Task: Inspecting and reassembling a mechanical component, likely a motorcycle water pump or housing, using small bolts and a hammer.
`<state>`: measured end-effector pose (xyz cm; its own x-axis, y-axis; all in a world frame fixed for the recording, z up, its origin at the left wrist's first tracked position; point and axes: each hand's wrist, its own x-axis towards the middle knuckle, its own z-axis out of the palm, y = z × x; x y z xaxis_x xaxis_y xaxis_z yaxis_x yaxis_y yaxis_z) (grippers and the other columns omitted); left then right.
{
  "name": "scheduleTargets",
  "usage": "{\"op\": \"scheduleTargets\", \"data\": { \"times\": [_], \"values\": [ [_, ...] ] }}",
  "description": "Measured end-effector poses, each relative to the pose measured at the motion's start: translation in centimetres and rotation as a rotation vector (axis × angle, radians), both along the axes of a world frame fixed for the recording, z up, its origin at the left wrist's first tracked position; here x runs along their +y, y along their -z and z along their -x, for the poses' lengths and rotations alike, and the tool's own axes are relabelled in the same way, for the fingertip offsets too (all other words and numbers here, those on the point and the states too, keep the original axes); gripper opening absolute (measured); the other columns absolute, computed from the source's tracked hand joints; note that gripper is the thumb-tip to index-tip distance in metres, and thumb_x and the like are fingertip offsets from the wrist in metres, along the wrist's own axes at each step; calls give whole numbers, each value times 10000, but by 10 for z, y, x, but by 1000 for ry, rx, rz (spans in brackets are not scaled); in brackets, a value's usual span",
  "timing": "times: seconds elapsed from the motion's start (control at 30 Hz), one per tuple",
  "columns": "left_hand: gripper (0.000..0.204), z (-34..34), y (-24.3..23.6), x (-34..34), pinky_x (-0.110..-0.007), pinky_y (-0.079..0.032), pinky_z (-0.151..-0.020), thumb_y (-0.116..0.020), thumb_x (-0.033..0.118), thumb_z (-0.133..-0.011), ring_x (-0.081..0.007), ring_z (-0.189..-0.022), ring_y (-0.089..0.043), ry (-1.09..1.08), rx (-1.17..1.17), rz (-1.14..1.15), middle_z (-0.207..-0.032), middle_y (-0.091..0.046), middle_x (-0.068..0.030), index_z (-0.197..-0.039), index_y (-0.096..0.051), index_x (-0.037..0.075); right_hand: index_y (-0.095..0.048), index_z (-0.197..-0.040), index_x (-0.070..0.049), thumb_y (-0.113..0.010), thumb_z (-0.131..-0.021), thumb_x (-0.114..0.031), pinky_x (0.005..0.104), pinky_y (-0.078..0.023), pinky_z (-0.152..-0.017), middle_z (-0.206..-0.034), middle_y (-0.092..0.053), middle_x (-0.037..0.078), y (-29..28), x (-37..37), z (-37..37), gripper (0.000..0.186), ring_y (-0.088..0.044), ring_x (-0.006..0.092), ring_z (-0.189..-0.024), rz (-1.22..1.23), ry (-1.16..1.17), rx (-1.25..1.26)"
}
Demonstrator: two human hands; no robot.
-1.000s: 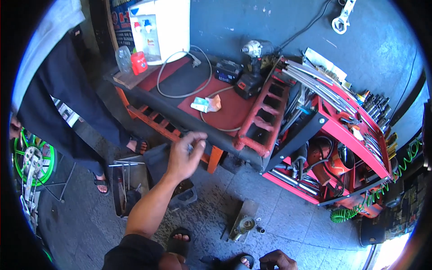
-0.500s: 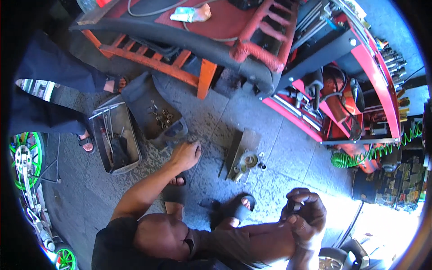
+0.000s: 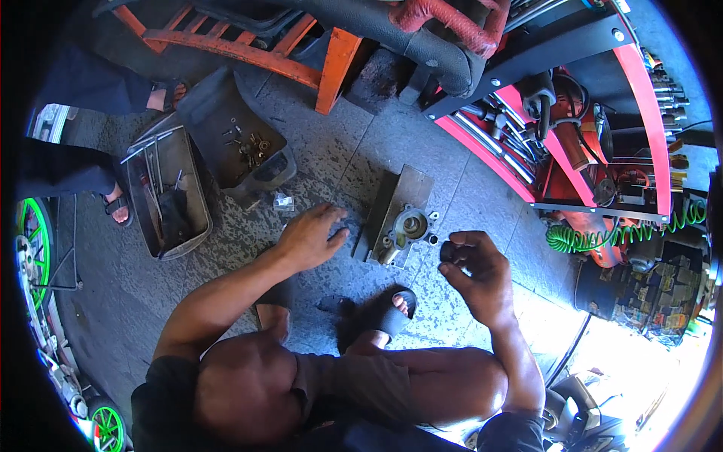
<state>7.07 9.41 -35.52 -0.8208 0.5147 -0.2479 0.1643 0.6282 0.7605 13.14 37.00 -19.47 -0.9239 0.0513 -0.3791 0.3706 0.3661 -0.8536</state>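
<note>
My left hand is above the floor, its fingers loosely stretched and thumb apart, holding nothing. A small clear packet lies beyond it on the floor. To its right, a grey metal casting with a round bore rests on a rectangular metal block. Just right of the casting sits a small dark ring-shaped part. My right hand is raised beside these, thumb and fingers pinching a small dark round part. Its exact kind cannot be made out.
Left of my hands stand a grey bin with tools and a dark tray with small metal parts. A red tool cart is at the right, a green coiled hose below it. An orange-legged bench stands ahead; another person's foot is at left.
My left hand has uncurled and moved right, and the packet shows where it was. My right hand has come forward toward the casting with the dark part. The view has shifted.
</note>
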Motion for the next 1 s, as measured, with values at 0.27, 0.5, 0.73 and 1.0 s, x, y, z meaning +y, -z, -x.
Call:
{"op": "scheduleTargets", "data": {
  "times": [0.27,0.5,0.73,1.0],
  "values": [
    [216,-14,-76,32,-290,-547,-762,-642,95,-938,-116,-860,-660,31,-473,-456,-968,-706,-73,-1136,-656,10,-613,-1136,5,-776,-764,29,296,-576,-794,-1044,-599,99,4,-9,4,407,-695,192,-912,-76,-128,140],
    [221,-23,-99,56,-248,-515,-836,-604,136,-998,-69,-941,-622,-40,-812,-903,-1029,-659,-29,-1171,-611,0,-630,-1136,-20,-796,-756,-9,313,-564,-770,-1054,-592,112,-12,-18,8,416,-671,217,-907,-240,-289,268],
    [183,-22,-100,53,-243,-537,-750,-603,135,-998,-82,-823,-642,-115,-815,-877,-968,-664,-37,-1108,-632,-8,-637,-1151,-25,-779,-767,-28,318,-562,-756,-1054,-603,115,-11,-17,8,410,-675,229,-865,-142,-318,331],
    [186,-24,-61,48,-303,-519,-658,-672,148,-936,-99,-741,-629,-116,-436,-488,-879,-664,-54,-1010,-616,-14,-602,-1174,-18,-717,-825,31,274,-506,-783,-989,-665,54,17,3,9,371,-635,108,-877,-127,-112,168]
  ]
}}
